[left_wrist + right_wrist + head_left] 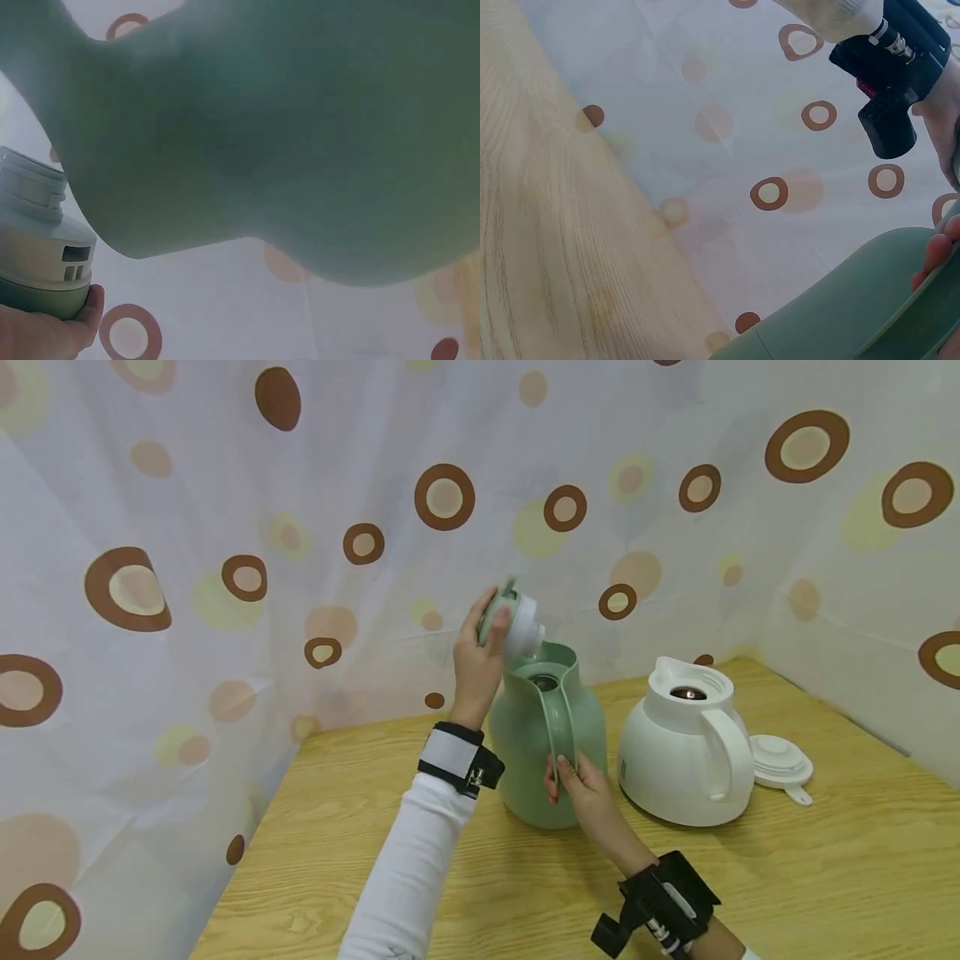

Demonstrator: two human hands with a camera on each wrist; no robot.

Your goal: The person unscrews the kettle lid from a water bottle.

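Note:
My left hand (pixel 480 667) grips a green-and-white jug lid (pixel 522 631), tilted on its side, just above the mouth of the green thermos jug (pixel 510 752). In the left wrist view the lid's white stopper part (pixel 37 247) faces up, with fingers of the left hand (pixel 52 334) around its green cap. My right hand (pixel 592 797) holds the lower part of the jug's handle (pixel 558 722), thumb on top. The jug stands upright on the table, its dark round opening (pixel 543 682) uncovered. In the right wrist view, fingertips (pixel 936 255) curl over the handle.
Right of the green jug stands a white thermos jug (pixel 682 768), also uncovered, its handle toward me. A white lid (pixel 780 764) lies on the wooden table (pixel 337 843) behind that handle. A dotted curtain (pixel 360 460) hangs behind and along both sides.

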